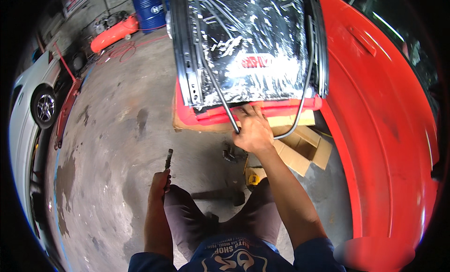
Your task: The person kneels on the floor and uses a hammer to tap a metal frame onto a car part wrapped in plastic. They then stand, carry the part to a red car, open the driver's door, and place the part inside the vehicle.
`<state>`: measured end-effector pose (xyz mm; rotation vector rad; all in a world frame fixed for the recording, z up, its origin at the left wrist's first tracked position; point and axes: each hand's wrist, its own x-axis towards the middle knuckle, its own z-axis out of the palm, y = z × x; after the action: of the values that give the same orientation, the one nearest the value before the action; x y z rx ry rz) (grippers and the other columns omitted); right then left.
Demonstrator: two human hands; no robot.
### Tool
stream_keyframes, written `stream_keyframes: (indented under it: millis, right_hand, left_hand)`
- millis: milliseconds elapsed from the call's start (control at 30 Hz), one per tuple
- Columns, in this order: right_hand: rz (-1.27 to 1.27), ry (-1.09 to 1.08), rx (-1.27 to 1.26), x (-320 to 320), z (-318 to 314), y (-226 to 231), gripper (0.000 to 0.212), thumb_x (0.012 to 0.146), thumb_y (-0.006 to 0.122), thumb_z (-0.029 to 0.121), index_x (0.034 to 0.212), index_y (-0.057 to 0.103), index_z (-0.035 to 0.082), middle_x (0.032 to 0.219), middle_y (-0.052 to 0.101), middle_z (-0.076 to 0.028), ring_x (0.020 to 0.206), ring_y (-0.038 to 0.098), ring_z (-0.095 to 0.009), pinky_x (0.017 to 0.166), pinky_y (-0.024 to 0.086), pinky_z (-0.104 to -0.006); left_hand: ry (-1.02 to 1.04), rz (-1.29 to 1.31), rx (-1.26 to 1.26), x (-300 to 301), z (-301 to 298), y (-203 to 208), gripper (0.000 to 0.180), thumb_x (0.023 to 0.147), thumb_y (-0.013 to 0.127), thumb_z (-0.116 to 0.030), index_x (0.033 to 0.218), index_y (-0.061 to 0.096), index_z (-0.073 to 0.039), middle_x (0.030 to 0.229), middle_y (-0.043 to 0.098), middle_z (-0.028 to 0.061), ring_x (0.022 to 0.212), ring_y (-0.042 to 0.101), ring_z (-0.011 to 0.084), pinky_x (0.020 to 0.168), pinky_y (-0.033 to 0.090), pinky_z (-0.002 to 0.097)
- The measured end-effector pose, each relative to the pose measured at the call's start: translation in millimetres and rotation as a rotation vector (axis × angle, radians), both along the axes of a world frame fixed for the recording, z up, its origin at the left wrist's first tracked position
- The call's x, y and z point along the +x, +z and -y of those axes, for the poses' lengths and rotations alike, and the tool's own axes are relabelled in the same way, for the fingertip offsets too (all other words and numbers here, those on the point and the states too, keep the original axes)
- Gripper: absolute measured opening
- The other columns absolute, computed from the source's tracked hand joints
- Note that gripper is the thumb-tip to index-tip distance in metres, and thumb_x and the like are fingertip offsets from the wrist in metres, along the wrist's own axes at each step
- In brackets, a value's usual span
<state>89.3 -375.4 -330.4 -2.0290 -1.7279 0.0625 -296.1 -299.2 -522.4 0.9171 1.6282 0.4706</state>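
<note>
My left hand [161,182] is closed around a dark rod-shaped tool [168,158] with a grey cylindrical end pointing up; its exact kind is unclear. In front of me is an upturned car seat [187,116] with red upholstery, its underside covered in shiny clear plastic film [229,37]. Metal slide rails [191,79] run along both sides. A bent metal bar [219,91] loops out toward me. My right hand [254,129] lies over this bar, fingers stretched onto the red edge; the fingertips are partly hidden.
Open cardboard boxes [300,152] sit under the seat. A red car body panel [375,131] curves along my right. A yellow object [253,179] lies between my legs. At far left are a white car [30,89] and a red floor jack [69,101]; behind stand a red compressor tank [114,34] and blue drum [149,14].
</note>
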Motion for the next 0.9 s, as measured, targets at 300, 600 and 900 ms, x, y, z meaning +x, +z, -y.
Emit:
stream_keyframes:
  millis: [300,600,900]
  right_hand:
    - [0.045,-0.001,0.111,-5.1,1.8,-0.9,0.058,0.072,0.072,0.016,0.129,0.067,0.006,0.135,0.061,-0.015,0.129,0.053,-0.038,0.112,0.045,-0.0456]
    - [0.085,0.041,0.127,-5.6,-1.8,-3.2,0.058,0.073,0.075,0.019,0.130,0.067,0.009,0.134,0.061,-0.015,0.128,0.054,-0.038,0.110,0.047,-0.0484]
    - [0.056,-0.028,0.024,-4.0,2.2,-1.1,0.064,0.075,0.075,0.022,0.138,0.064,0.015,0.142,0.057,-0.017,0.138,0.049,-0.040,0.114,0.043,-0.0527]
  left_hand:
    - [0.021,0.051,0.021,0.9,-1.8,-10.5,0.041,0.098,0.068,-0.038,0.083,0.062,-0.001,0.057,0.050,0.0034,0.041,0.044,0.0156,0.038,0.034,0.0339]
    - [-0.275,-0.456,0.184,13.5,4.7,-3.9,0.046,0.090,0.066,-0.044,0.090,0.072,0.002,0.078,0.071,0.0211,0.072,0.072,0.0344,0.070,0.058,0.0472]
    - [-0.581,-0.678,0.498,58.6,13.5,-6.5,0.043,0.085,0.069,-0.047,0.095,0.074,-0.005,0.100,0.074,0.0232,0.100,0.070,0.0441,0.089,0.054,0.0533]
